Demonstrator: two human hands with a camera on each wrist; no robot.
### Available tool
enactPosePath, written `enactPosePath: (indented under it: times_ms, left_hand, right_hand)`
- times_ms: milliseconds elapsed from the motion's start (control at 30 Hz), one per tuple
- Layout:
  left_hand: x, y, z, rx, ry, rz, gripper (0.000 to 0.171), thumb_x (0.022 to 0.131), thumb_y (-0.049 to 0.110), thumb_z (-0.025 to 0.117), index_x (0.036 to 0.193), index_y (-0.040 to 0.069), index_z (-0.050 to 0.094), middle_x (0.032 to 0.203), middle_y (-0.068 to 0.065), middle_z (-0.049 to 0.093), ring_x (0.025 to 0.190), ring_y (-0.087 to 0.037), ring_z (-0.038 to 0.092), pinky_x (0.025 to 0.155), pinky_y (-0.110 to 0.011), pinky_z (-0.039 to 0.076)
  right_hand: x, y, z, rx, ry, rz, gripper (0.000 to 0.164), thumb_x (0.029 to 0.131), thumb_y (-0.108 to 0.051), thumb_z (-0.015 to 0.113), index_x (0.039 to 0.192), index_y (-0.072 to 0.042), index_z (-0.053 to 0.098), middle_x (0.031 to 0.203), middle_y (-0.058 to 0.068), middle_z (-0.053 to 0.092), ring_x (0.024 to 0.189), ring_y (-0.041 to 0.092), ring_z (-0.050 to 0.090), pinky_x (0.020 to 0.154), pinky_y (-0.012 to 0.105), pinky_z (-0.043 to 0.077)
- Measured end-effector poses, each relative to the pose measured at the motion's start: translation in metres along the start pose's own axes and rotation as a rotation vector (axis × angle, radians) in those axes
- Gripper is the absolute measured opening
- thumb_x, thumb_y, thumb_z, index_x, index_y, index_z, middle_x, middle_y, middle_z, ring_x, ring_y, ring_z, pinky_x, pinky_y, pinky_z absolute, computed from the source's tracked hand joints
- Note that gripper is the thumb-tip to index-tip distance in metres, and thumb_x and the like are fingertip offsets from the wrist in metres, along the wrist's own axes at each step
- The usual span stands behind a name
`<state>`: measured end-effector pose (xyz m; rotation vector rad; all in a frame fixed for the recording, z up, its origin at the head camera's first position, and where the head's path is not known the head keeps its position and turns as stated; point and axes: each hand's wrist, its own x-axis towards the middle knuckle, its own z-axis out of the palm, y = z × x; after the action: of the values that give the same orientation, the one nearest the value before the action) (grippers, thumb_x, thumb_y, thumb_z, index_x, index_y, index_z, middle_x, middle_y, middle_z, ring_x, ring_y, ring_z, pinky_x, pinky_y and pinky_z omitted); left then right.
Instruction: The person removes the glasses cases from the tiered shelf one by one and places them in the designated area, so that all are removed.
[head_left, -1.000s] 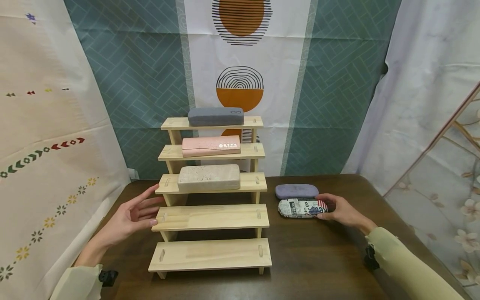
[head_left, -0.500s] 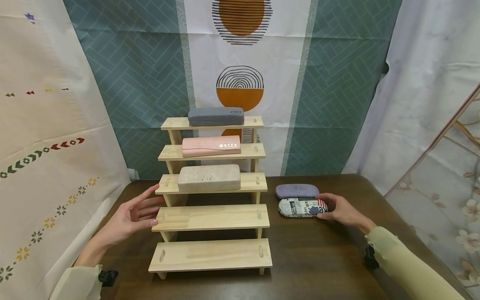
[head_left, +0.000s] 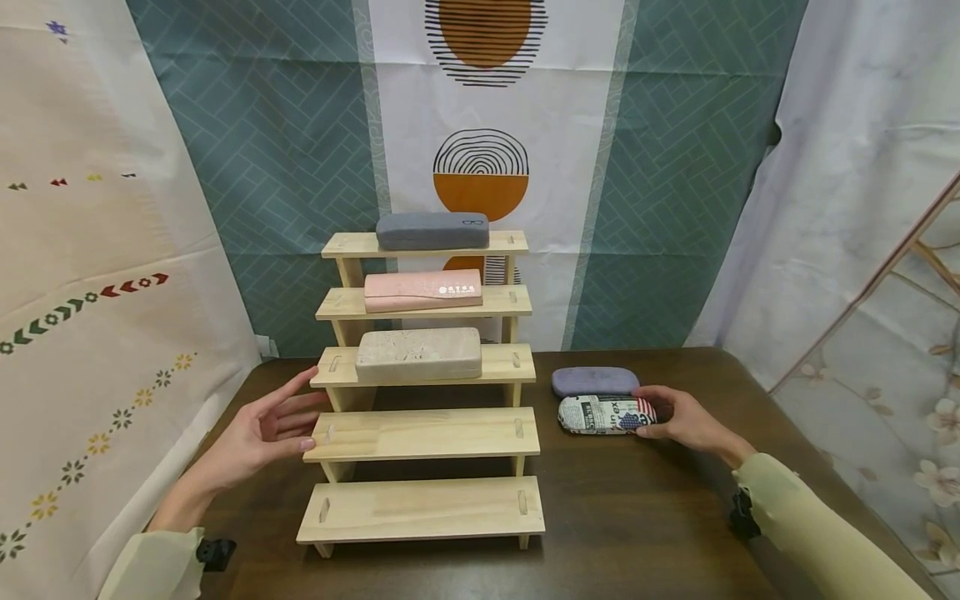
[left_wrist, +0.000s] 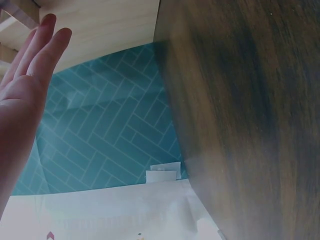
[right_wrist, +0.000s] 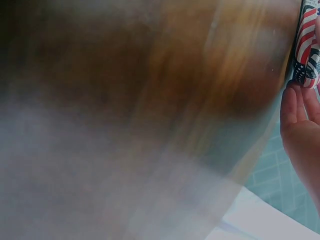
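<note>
On the right of the head view, a glasses case (head_left: 607, 415) with newspaper print and a flag pattern lies on the table. My right hand (head_left: 686, 421) grips its right end between thumb and fingers; the striped end of the case also shows in the right wrist view. Just behind it lies a purple glasses case (head_left: 595, 382). My left hand (head_left: 258, 433) is at the left side of a stepped wooden rack (head_left: 423, 508), fingers extended, index fingertip by the middle step and thumb at the step below. In the left wrist view its fingers (left_wrist: 42, 57) look straight.
Upper steps of the rack bear a grey-blue case (head_left: 432, 232), a pink case (head_left: 423, 292) and a beige case (head_left: 418, 354), one per step. The dark wooden table (head_left: 637, 525) ends at a patterned cloth (head_left: 675, 208) behind, with cloths at both sides.
Both hands and the cases hold their places. Only a very slight shift of the head view shows.
</note>
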<state>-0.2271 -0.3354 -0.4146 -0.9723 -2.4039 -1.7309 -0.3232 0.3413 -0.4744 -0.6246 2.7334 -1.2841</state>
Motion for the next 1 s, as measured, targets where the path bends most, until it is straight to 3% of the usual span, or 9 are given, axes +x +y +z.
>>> enactPosePath:
  times_ms: [600, 800, 1000]
  left_hand:
    - [-0.0006, -0.0008, -0.0005, 0.001, 0.002, 0.006, 0.094, 0.092, -0.017, 0.07, 0.169, 0.007, 0.021, 0.157, -0.028, 0.045, 0.133, -0.017, 0.06, 0.098, -0.033, 0.056]
    - [-0.001, 0.0004, 0.0, -0.004, 0.0, 0.001, 0.094, 0.092, -0.017, 0.07, 0.169, 0.007, 0.021, 0.157, -0.021, 0.048, 0.133, -0.019, 0.06, 0.096, -0.031, 0.056]
    - [-0.0017, 0.0008, -0.0002, -0.005, 0.002, -0.005, 0.094, 0.093, -0.016, 0.07, 0.169, 0.008, 0.021, 0.157, -0.025, 0.046, 0.134, -0.02, 0.059, 0.096, -0.033, 0.057]
  right_hand:
    - [0.0007, -0.0004, -0.0007, -0.011, 0.006, 0.002, 0.068, 0.085, -0.013, 0.09, 0.141, 0.006, 0.059, 0.131, 0.024, 0.063, 0.112, 0.037, 0.064, 0.096, 0.05, 0.053]
    - [-0.0015, 0.0007, -0.0007, -0.023, 0.006, 0.002, 0.069, 0.085, -0.015, 0.09, 0.142, 0.005, 0.058, 0.133, 0.023, 0.063, 0.114, 0.036, 0.063, 0.097, 0.049, 0.053]
    - [-0.0051, -0.0083, -0.0052, -0.09, 0.072, -0.01, 0.067, 0.083, -0.02, 0.092, 0.139, 0.002, 0.062, 0.131, 0.021, 0.065, 0.114, 0.036, 0.064, 0.097, 0.052, 0.052]
